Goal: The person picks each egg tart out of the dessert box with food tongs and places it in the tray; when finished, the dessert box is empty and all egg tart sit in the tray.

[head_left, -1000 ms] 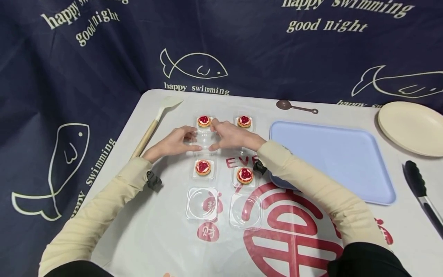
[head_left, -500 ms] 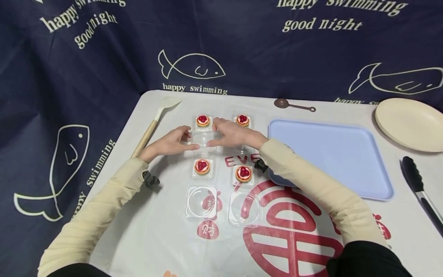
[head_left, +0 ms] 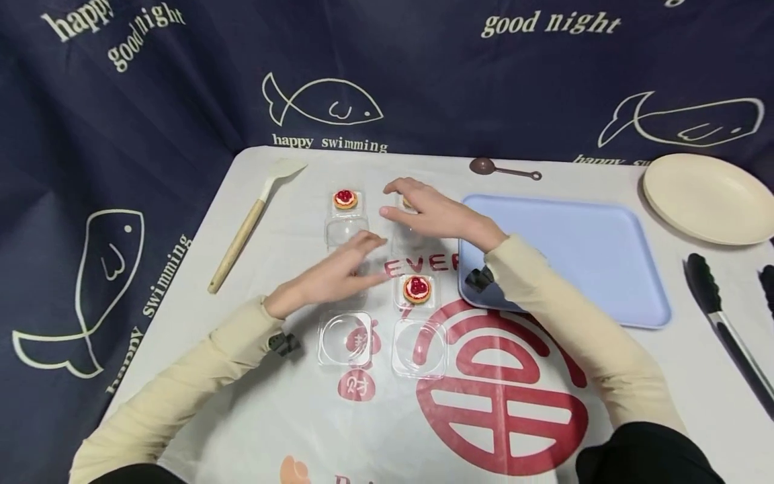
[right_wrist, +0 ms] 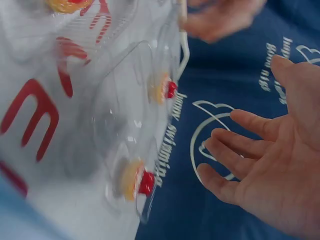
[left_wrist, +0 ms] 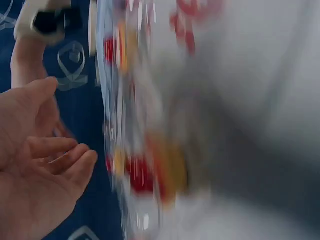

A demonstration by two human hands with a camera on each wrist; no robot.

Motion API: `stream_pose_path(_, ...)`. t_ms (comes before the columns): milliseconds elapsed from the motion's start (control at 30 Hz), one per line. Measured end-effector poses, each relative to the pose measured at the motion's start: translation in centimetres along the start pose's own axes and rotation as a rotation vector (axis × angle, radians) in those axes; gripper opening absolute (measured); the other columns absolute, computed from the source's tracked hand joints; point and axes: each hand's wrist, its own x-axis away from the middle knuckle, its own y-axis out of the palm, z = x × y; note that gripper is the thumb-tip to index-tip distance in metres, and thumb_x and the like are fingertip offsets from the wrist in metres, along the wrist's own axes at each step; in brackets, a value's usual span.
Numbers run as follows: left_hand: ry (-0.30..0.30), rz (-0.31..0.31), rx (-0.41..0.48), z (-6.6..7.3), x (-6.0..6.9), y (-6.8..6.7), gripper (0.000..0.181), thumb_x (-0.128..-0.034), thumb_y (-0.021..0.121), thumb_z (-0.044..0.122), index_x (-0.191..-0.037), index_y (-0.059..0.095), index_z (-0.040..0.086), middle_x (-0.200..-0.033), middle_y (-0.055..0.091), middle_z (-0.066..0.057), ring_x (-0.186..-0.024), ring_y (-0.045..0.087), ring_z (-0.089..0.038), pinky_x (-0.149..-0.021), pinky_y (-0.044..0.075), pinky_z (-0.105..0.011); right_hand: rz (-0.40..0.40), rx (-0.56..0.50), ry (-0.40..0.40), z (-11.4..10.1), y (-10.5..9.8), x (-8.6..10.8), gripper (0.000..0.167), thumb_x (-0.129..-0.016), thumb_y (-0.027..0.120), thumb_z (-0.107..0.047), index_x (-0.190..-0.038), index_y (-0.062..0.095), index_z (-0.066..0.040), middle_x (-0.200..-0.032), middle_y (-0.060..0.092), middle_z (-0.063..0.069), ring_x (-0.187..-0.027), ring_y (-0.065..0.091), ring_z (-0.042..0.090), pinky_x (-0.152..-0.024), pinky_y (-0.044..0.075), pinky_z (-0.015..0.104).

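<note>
My left hand (head_left: 335, 274) hovers with extended fingers above the lower-left open box, hiding its tart from the head view. My right hand (head_left: 438, 212) is spread over the upper-right box and partly covers the tart (head_left: 406, 202) there. Neither hand grips anything. At the upper left, a red-topped tart (head_left: 345, 199) sits in a clear plastic box, its transparent lid (head_left: 346, 232) on the near side. Another tart (head_left: 417, 290) stands at the lower right, with its lid (head_left: 420, 348) laid open toward me. The lower-left lid (head_left: 345, 338) also lies open. The left wrist view is badly blurred.
A blue tray (head_left: 562, 259) lies to the right, with a cream plate (head_left: 710, 198) and black-tipped tongs (head_left: 704, 289) beyond it. A brown spoon (head_left: 504, 169) is at the back. A wooden-handled spatula (head_left: 244, 235) lies along the left. A dark fish-print cloth (head_left: 423, 74) hangs behind.
Both hands have left the upper-left lid and moved apart. The left hand came nearer, over the lower-left tart; the right went right and up, over the upper-right box. The head view shifted slightly.
</note>
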Motion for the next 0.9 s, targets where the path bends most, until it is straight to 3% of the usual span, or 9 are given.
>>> stream_pose_path(100, 0.017, -0.076, -0.007, 0.9, -0.4, 1.2, 0.067, -0.0935, 0.066, 0.025, -0.141, 0.039, -0.013, -0.139, 0.044, -0.021, -0.127, 0.046, -0.029, -0.111, 0.038, -0.039, 0.044, -0.016, 0.001, 0.4, -0.8, 1.6, 0.049, -0.1, 0.053, -0.033, -0.136, 0.047, 0.0, -0.139, 0.049, 0.018, -0.128, 0.047, 0.031, -0.109, 0.036, 0.045)
stream_pose_path(233, -0.034, -0.121, 0.006, 1.3, -0.7, 2.1, 0.071, -0.0907, 0.07, 0.025, -0.142, 0.038, -0.013, -0.138, 0.044, -0.02, -0.124, 0.048, -0.029, -0.11, 0.039, -0.039, 0.1, -0.051, 0.041, 1.0, -1.7, 4.3, 0.049, -0.1, 0.054, -0.033, -0.138, 0.047, -0.002, -0.142, 0.048, 0.015, -0.134, 0.042, 0.031, -0.112, 0.032, 0.047)
stream_pose_path(400, -0.109, -0.106, -0.009, 1.3, -0.5, 2.6, 0.075, -0.0845, 0.077, 0.025, -0.141, 0.042, -0.01, -0.134, 0.047, -0.021, -0.119, 0.051, -0.03, -0.107, 0.043, -0.04, 0.179, -0.082, 0.109, 2.3, -2.8, 8.3, 0.052, -0.1, 0.054, -0.032, -0.14, 0.044, 0.0, -0.143, 0.046, 0.016, -0.133, 0.041, 0.033, -0.111, 0.032, 0.051)
stream_pose_path(567, -0.155, -0.061, -0.02, 1.2, 0.0, 2.6, 0.071, -0.0801, 0.081, 0.022, -0.137, 0.049, -0.008, -0.13, 0.052, -0.02, -0.111, 0.054, -0.029, -0.1, 0.047, -0.04, 0.336, -0.109, 0.173, 4.5, -4.1, 12.9, 0.048, -0.099, 0.056, -0.024, -0.139, 0.046, 0.001, -0.139, 0.049, 0.02, -0.13, 0.044, 0.034, -0.108, 0.034, 0.055)
stream_pose_path(700, -0.16, -0.047, -0.022, 1.2, 0.3, 2.7, 0.069, -0.0798, 0.081, 0.021, -0.135, 0.052, -0.008, -0.128, 0.054, -0.02, -0.107, 0.054, -0.028, -0.096, 0.048, -0.04, 0.472, -0.054, 0.325, 7.6, -5.4, 18.0, 0.057, -0.098, 0.058, -0.026, -0.143, 0.04, 0.004, -0.141, 0.044, 0.03, -0.129, 0.039, 0.044, -0.107, 0.029, 0.059)
stream_pose_path(867, -0.168, -0.052, -0.022, 1.5, 0.3, 2.8, 0.066, -0.0801, 0.081, 0.02, -0.133, 0.053, -0.009, -0.129, 0.055, -0.02, -0.108, 0.055, -0.028, -0.096, 0.048, -0.04, 0.55, 0.152, 0.565, 12.7, -6.8, 25.8, 0.076, -0.093, 0.061, -0.03, -0.141, 0.028, 0.019, -0.126, 0.036, 0.048, -0.12, 0.03, 0.062, -0.104, 0.022, 0.067)
stream_pose_path(900, -0.168, -0.053, -0.022, 1.6, 0.3, 2.8, 0.065, -0.08, 0.081, 0.02, -0.132, 0.054, -0.009, -0.129, 0.055, -0.021, -0.108, 0.055, -0.028, -0.096, 0.048, -0.04, 0.55, 0.203, 0.632, 13.6, -7.0, 27.4, 0.079, -0.092, 0.061, -0.033, -0.139, 0.027, 0.021, -0.12, 0.036, 0.05, -0.115, 0.032, 0.065, -0.099, 0.025, 0.068)
